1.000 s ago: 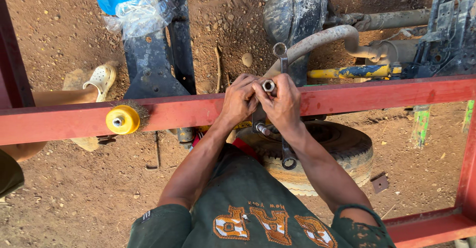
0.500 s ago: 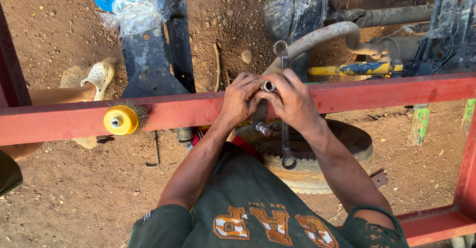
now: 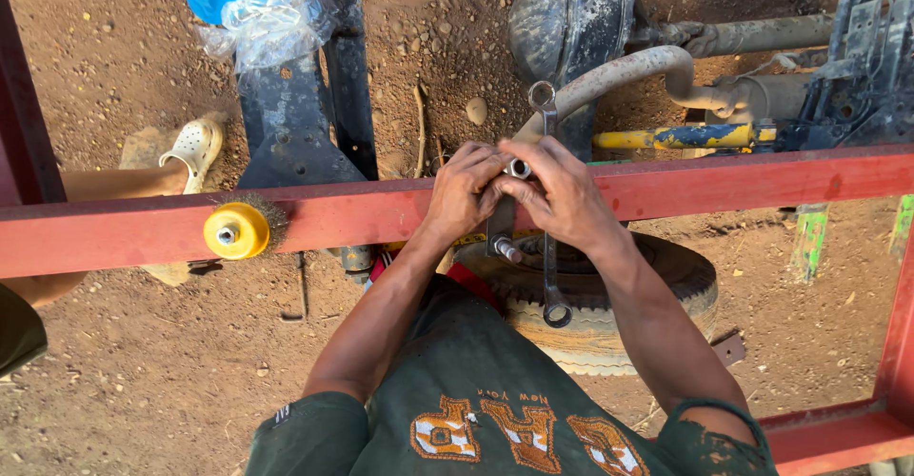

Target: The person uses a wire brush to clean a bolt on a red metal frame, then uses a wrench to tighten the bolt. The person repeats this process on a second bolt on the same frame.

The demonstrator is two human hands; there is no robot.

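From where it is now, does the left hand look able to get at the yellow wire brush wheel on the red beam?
Probably yes. The left hand is on the bolt at the red beam, and the yellow wire brush wheel sits further left on the same beam with only bare beam between them.

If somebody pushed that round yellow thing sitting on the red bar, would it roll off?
Probably it could. The yellow wheel looks round, with a ring of wire bristles, so a sideways push might set it rolling along the red beam. It seems to lie loose, not fastened. With its metal hub it likely feels heavy for its size, and the bristles would prick.
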